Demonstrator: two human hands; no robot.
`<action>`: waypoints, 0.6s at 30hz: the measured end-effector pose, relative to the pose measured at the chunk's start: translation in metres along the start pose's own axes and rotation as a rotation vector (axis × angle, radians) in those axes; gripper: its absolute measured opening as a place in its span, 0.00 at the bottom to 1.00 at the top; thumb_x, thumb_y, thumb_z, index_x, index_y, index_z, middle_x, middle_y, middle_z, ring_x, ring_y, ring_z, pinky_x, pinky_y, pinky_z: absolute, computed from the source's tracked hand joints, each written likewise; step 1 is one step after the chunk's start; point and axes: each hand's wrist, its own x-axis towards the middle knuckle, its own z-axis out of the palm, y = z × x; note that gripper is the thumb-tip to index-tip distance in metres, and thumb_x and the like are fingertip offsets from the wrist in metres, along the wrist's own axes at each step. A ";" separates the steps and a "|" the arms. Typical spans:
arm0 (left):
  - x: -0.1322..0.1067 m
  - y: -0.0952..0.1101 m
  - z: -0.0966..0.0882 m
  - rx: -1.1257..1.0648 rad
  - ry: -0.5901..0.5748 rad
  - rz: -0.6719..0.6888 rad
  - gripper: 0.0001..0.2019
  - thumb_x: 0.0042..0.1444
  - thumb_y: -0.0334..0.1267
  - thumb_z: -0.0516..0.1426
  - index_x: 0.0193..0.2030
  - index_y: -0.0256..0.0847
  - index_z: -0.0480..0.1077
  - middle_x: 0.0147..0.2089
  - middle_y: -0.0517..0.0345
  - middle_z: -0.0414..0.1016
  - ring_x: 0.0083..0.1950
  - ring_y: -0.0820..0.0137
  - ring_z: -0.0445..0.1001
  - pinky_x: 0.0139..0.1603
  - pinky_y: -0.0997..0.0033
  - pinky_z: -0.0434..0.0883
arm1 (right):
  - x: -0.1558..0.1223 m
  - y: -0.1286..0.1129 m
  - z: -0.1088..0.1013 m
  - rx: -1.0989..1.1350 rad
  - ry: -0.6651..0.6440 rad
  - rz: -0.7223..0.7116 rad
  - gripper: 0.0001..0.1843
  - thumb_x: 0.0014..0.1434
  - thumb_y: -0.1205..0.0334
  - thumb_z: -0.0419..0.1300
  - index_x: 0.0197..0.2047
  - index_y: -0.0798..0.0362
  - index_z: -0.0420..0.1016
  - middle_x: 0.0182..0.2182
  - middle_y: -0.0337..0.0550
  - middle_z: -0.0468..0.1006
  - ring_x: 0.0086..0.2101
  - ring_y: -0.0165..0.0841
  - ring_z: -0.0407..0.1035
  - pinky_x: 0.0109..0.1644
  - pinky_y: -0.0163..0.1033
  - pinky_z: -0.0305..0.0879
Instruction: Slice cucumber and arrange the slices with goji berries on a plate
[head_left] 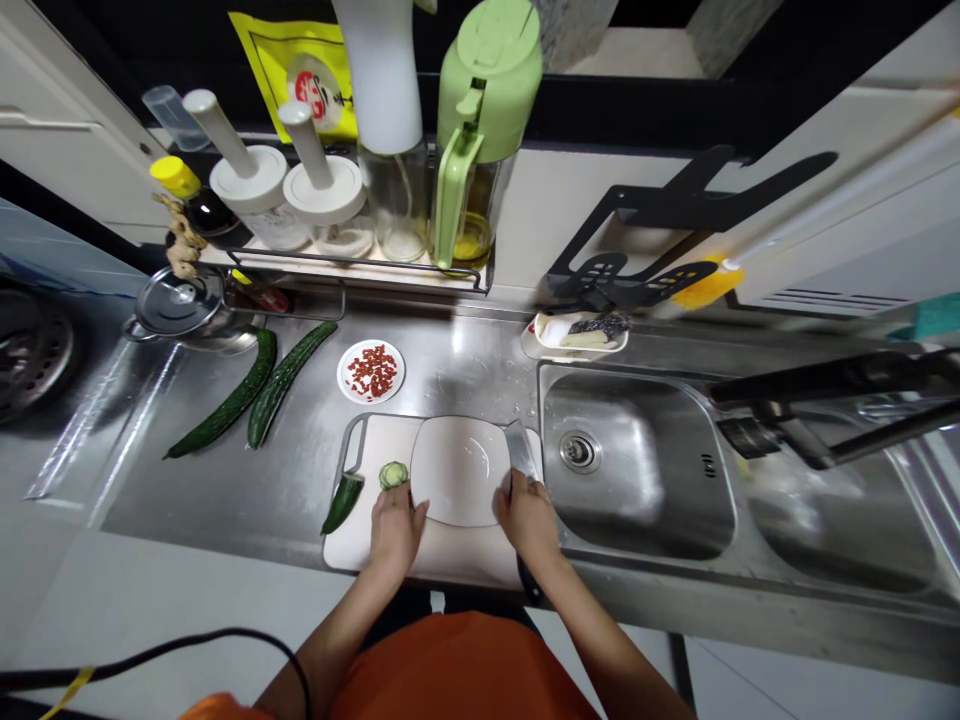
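A white plate (457,470) with rounded sides lies over the white cutting board (360,548). My left hand (396,528) grips its left rim, thumb on the edge, close to a small pile of cucumber slices (393,475). On the opposite rim, my right hand (528,515) is closed around the edge. Partly hidden by that hand, a knife (523,448) lies along the board's right side, its blade showing beyond the fingers. At the board's left edge is a cut piece of cucumber (343,503).
Two whole cucumbers (289,385) and a small dish (343,372) of chopped red pieces rest on the steel counter. A sink (637,460) adjoins the board at right, with a black faucet (780,410). Behind stands a rack (420,268) of jars and bottles.
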 end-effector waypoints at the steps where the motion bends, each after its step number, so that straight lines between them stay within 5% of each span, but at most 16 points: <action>1: 0.000 -0.001 -0.003 -0.017 -0.004 0.005 0.14 0.56 0.42 0.52 0.44 0.35 0.68 0.37 0.47 0.72 0.42 0.60 0.70 0.45 0.61 0.67 | 0.000 0.000 0.000 -0.008 -0.003 -0.001 0.13 0.59 0.61 0.50 0.47 0.57 0.63 0.32 0.48 0.71 0.40 0.39 0.66 0.37 0.36 0.56; 11: 0.023 -0.040 -0.023 -0.104 0.159 -0.036 0.12 0.55 0.34 0.50 0.45 0.36 0.69 0.42 0.47 0.73 0.43 0.63 0.72 0.45 0.64 0.69 | -0.001 0.000 -0.006 -0.032 -0.017 -0.012 0.15 0.60 0.59 0.51 0.48 0.57 0.62 0.32 0.49 0.71 0.40 0.41 0.67 0.34 0.37 0.56; 18: 0.025 -0.043 -0.019 -0.118 0.144 0.008 0.13 0.54 0.35 0.53 0.46 0.37 0.70 0.43 0.48 0.74 0.44 0.63 0.72 0.48 0.65 0.69 | 0.000 -0.003 -0.007 -0.041 -0.016 -0.001 0.13 0.60 0.60 0.50 0.46 0.56 0.63 0.32 0.49 0.71 0.41 0.40 0.67 0.35 0.36 0.56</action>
